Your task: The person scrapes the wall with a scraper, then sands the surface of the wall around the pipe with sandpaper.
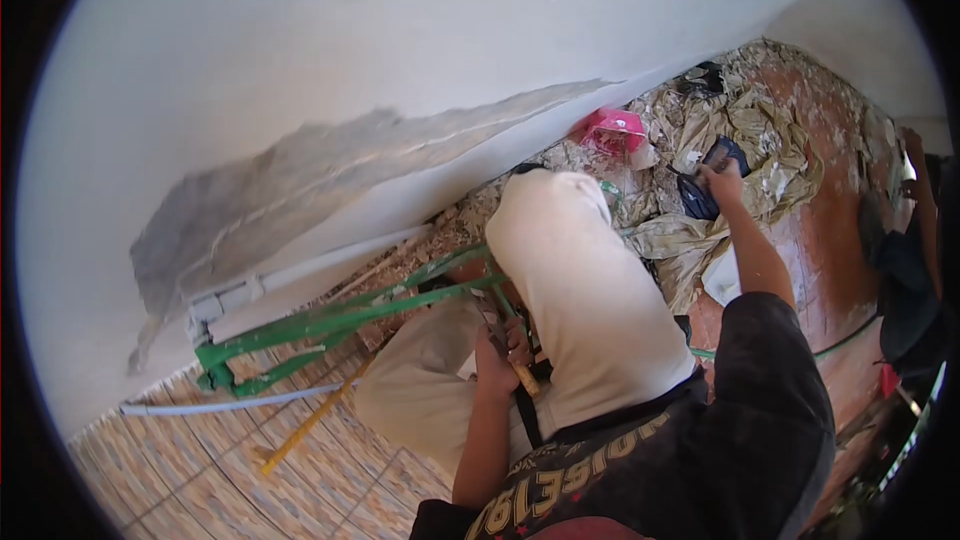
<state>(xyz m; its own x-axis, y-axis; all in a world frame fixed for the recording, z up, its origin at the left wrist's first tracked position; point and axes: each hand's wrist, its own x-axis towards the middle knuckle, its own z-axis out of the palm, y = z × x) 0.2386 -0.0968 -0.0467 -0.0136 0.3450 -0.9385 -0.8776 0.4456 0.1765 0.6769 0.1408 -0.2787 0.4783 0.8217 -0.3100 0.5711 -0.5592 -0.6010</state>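
Gripping plastic (697,198), apparently: right hand (722,182).

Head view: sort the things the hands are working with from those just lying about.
Likely in use:
- wooden-handled tool, in the left hand
- dark bag, touched by the right hand

Apparently just lying about:
- pink container
- yellow strip
- crumpled tan sheet

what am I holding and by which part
Your left hand grips a wooden-handled tool around its middle; your right hand touches a dark bag, hold unclear.
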